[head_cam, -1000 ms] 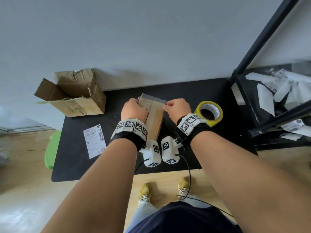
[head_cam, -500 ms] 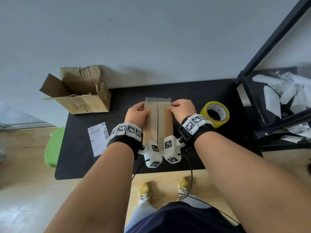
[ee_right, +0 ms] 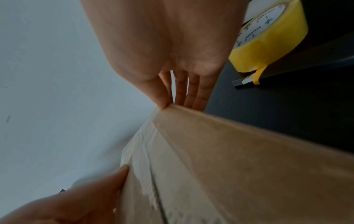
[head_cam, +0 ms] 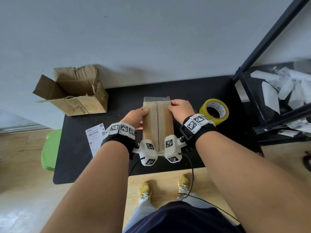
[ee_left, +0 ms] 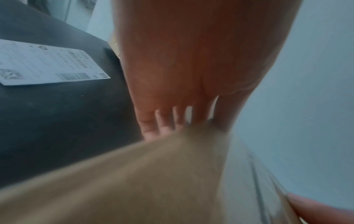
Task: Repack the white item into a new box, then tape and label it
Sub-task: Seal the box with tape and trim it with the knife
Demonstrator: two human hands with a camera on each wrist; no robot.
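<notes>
L hand point(head_cam: 135, 118) & R hand point(head_cam: 180, 109) clamp taped box point(head_cam: 158, 125) sides, mid-table point(head_cam: 193, 91), tape roll point(head_cam: 214, 109) by R edge.

We see a torn, open old carton point(head_cam: 79, 96) at the far left corner of the black tabletop point(head_cam: 75, 158), against a pale wall point(head_cam: 151, 39). A green stool point(head_cam: 50, 148) sits partly under the tabletop's left edge. To the right stands a black metal rack point(head_cam: 249, 91) whose shelf holds a loose heap of white paper slips point(head_cam: 286, 88). Below us lie a wooden floor point(head_cam: 25, 165) and yellow shoes point(head_cam: 144, 190).
</notes>
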